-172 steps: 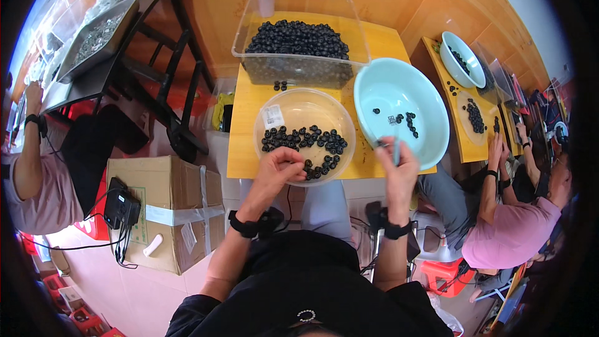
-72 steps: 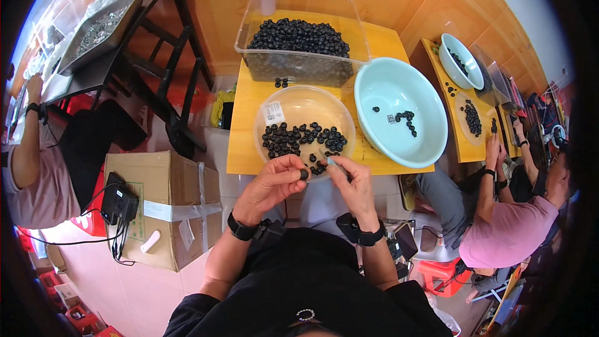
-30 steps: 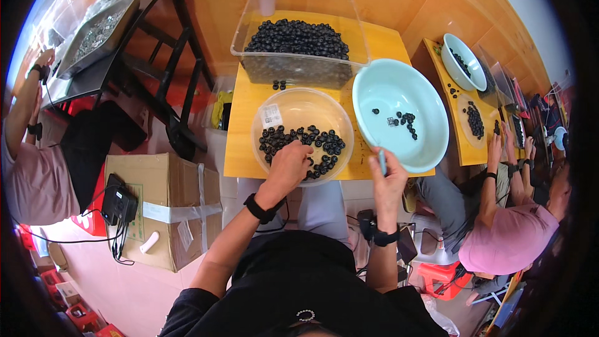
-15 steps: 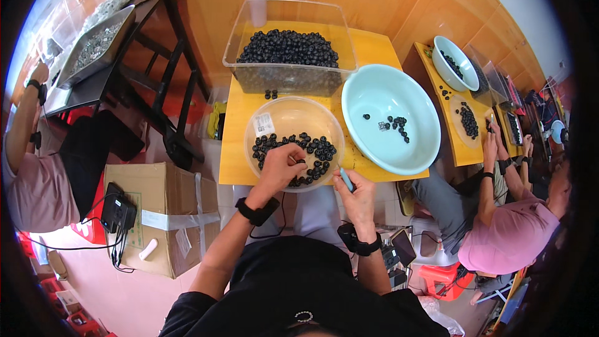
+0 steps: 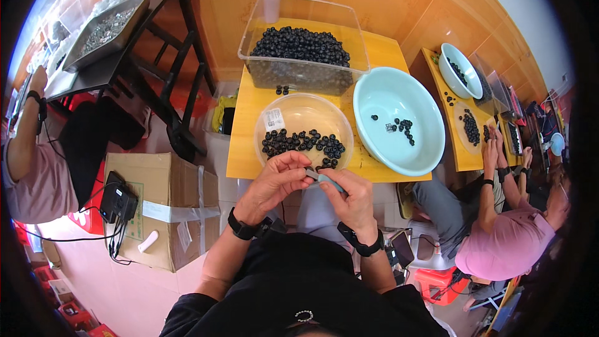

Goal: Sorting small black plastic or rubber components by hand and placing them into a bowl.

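Observation:
Both my hands meet over the near rim of a translucent round bowl (image 5: 312,112). In my right hand (image 5: 354,200) is a small tool with a light-blue handle (image 5: 329,182) and a short grey blade-like tip. My left hand (image 5: 274,186) is closed in a pinch right at that tip, on what looks like a small black round piece, mostly hidden by the fingers. Many similar shiny black round pieces (image 5: 296,142) lie in the bowl. To the right, a pale blue basin (image 5: 387,97) holds several more of them.
Behind the bowl stands a clear bin (image 5: 299,78) heaped with black pieces, a pink bottle (image 5: 271,0) beyond it. A cardboard box (image 5: 159,187) is at left. People (image 5: 505,243) sit on both sides. A dark table (image 5: 103,62) carries a metal tray.
My left hand has come up from the pieces in the bowl and met the right hand. The blue-handled tool has tilted over, its tip now at my left fingertips. The view has shifted slightly.

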